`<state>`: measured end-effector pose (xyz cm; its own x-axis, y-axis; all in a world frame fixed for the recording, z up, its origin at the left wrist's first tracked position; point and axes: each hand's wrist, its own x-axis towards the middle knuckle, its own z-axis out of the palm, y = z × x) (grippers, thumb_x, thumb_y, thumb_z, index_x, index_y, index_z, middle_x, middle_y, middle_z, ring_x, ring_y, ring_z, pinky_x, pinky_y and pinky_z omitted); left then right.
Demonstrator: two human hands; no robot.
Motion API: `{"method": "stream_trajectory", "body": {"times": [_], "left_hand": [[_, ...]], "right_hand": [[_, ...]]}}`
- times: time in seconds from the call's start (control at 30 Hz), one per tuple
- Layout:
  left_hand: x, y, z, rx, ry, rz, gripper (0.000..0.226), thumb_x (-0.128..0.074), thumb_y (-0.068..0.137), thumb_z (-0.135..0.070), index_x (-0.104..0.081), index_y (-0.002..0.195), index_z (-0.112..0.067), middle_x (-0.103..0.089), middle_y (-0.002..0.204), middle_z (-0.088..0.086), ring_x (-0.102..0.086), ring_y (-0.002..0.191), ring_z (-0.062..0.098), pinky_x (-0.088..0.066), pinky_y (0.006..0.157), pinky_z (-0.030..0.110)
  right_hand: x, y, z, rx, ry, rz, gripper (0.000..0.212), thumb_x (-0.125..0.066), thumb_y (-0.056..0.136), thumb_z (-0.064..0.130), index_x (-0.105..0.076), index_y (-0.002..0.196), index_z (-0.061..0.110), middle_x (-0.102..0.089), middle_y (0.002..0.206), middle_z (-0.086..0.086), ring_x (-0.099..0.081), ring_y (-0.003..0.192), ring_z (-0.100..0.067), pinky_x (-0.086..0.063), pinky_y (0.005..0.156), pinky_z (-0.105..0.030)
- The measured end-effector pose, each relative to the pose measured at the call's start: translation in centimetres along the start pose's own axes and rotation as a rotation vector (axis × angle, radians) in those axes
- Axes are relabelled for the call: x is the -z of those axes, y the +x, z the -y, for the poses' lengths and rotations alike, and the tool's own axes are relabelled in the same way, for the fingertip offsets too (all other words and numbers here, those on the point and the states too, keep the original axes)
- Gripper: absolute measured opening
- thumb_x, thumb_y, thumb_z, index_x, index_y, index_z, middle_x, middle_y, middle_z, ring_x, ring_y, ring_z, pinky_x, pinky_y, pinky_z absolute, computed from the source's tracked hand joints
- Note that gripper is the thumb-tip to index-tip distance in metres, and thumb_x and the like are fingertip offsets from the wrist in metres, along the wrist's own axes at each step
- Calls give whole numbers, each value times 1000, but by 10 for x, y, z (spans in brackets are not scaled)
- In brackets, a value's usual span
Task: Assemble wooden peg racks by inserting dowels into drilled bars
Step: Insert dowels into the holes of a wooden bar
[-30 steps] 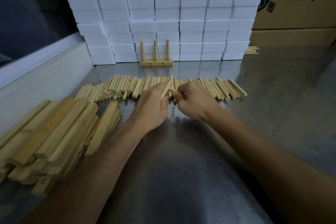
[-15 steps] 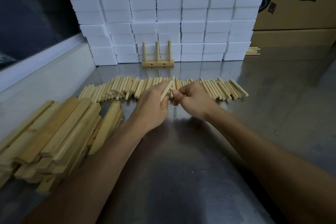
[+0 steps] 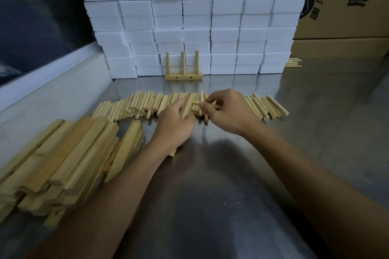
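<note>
Centrally, over the brushed-steel bench (image 3: pixel 231 185), the left hand (image 3: pixel 174 126) gripped a pale drilled wooden bar (image 3: pixel 188 106), its fingers curled round it so that the bar slanted up and away, with its lower end showing below the wrist. The right hand (image 3: pixel 228 111) pinched a short light-wood dowel (image 3: pixel 195 103) between thumb and forefinger, the dowel lying almost level with its free end touching the side of the bar; whether it sat in a hole could not be told. Both hands hovered over a long row of loose pale dowels (image 3: pixel 143 104) spread side by side across the bench. A heap of flat pale wooden bars (image 3: pixel 69 160) lay to the left, just beside the left forearm. Farther back, a finished peg rack with three upright dowels in a short bar (image 3: pixel 183 74) stood against a wall of stacked white foam blocks (image 3: pixel 195 17). Brown cardboard boxes with black print (image 3: pixel 347 6) stood at the right, and a few more dowels (image 3: pixel 293 62) lay at their foot, beside the foam stack.
</note>
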<state>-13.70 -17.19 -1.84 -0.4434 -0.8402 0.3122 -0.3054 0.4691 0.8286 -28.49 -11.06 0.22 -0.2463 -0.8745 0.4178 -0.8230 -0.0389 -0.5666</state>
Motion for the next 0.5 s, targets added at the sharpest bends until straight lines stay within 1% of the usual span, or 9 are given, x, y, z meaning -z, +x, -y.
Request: {"method": "stream_trajectory", "body": {"times": [0.07,0.13,0.17,0.23,0.3,0.33,0.4,0.43,0.5], "left_hand": [[0,0,-1,92,-93,6,40,-54,91,-7,-57,107,-43,-57,56,-4,-51,44,11,-42,40,26],[1,2,-2,162,-159,11,36,-52,92,-6,-60,122,-25,-56,52,-5,-52,42,12,-42,40,26],[1,3,-3,197,-196,10,39,-51,92,-5,-60,128,-19,-57,53,-2,-52,43,15,-41,40,27],[3,4,-4,267,-289,-6,44,-50,90,-2,-57,132,-13,-60,66,6,-50,43,18,-39,40,28],[5,4,-5,308,-379,-35,37,-48,90,0,-60,125,-7,-59,80,12,-47,43,18,-37,38,27],[7,3,-5,317,-423,-49,30,-47,90,1,-62,115,-6,-58,82,13,-47,43,18,-36,38,27],[9,4,-6,324,-495,-71,18,-47,91,1,-62,96,-7,-55,85,16,-47,43,17,-36,39,27],[10,5,-6,328,-522,-79,16,-47,92,1,-61,93,-6,-55,86,16,-48,43,17,-37,39,27],[13,7,-8,340,-580,-97,14,-47,93,1,-60,94,-4,-54,85,15,-50,44,16,-38,39,26]], "right_hand": [[2,0,0,0,44,1,13,-64,93,33,-70,86,24,-60,55,13,-56,46,2,-38,46,-15],[3,1,0,-13,75,-19,14,-64,92,35,-71,90,23,-66,62,8,-60,48,-1,-43,46,-15],[4,1,1,-30,107,-36,17,-63,92,38,-71,91,23,-67,63,5,-61,49,-4,-48,47,-20],[7,1,1,-61,199,-65,26,-57,95,43,-70,90,21,-66,61,2,-62,48,-10,-54,46,-32],[9,1,-3,-80,293,-108,39,-46,101,46,-69,90,17,-62,57,-1,-60,46,-11,-54,46,-32],[10,2,-5,-105,343,-136,44,-40,103,46,-69,91,15,-60,56,-1,-59,45,-10,-52,47,-29],[10,3,-11,-181,387,-193,46,-36,104,44,-69,89,17,-57,53,2,-56,46,-8,-50,49,-27],[10,4,-14,-212,365,-218,44,-37,105,42,-69,87,17,-57,52,3,-57,45,-8,-50,49,-27],[8,5,-22,-258,270,-258,42,-42,103,35,-69,82,12,-60,53,3,-62,49,-15,-56,53,-38]]}}
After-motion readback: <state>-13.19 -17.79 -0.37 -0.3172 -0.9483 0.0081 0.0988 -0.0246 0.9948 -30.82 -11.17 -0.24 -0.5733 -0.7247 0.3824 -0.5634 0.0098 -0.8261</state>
